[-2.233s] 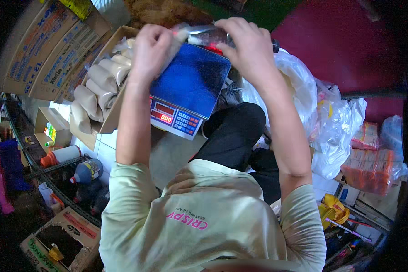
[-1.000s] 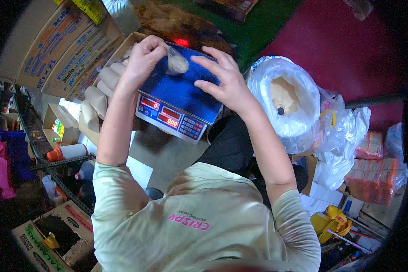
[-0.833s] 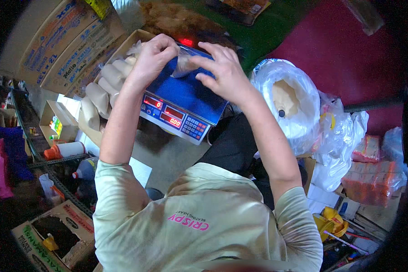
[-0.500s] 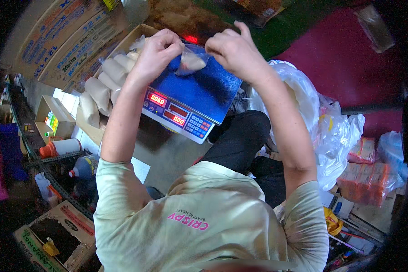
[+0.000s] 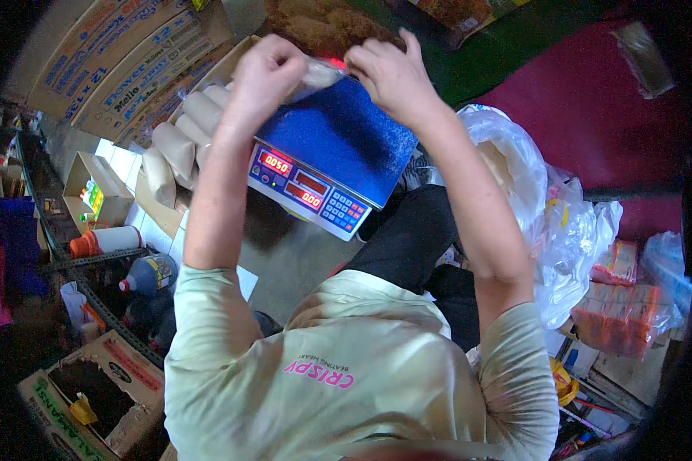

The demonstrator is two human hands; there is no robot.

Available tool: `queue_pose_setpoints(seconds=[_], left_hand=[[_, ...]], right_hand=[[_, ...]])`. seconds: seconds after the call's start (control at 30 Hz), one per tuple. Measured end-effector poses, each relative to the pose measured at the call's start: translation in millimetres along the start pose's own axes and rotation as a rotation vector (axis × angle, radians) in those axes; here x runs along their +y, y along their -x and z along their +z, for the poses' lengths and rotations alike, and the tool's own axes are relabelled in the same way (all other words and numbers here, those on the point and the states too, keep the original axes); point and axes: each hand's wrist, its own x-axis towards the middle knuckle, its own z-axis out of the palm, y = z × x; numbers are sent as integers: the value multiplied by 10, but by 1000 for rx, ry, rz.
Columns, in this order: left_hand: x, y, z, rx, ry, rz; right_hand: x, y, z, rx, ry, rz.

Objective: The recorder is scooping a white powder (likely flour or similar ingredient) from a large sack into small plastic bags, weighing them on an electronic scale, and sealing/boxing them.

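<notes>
A small clear plastic bag with pale contents hangs, blurred, between my two hands, above the far edge of a blue-topped digital scale. My left hand is closed in a pinch at the bag's left end. My right hand has its fingers curled at the other end, with one digit sticking up; the exact grip there is partly hidden. Beside my left forearm, several filled bags of pale powder lie in a row in an open cardboard box.
Right of the scale stands a large open plastic sack, with crumpled clear plastic bags against it. Orange wrapped packs lie farther right. On the left are a white bottle with an orange cap, a dark bottle and cardboard boxes.
The small bag has swung upward and away from me, from hanging over the plate to level between my hands. The scale's red digits have changed. The whole view has shifted slightly.
</notes>
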Motion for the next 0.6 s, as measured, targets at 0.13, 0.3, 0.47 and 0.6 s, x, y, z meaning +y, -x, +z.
queue_pose_setpoints(seconds=[0.13, 0.3, 0.47, 0.6], left_hand=[[-57, 358, 504, -83, -97, 40], [-80, 842, 1203, -39, -219, 71], [-106, 1080, 1497, -29, -349, 76], [1, 1180, 1478, -26, -364, 45]], right_hand=[[55, 475, 280, -68, -74, 178], [109, 1097, 596, -61, -170, 337], [125, 1465, 751, -141, -209, 467], [414, 1895, 461, -20, -369, 582]])
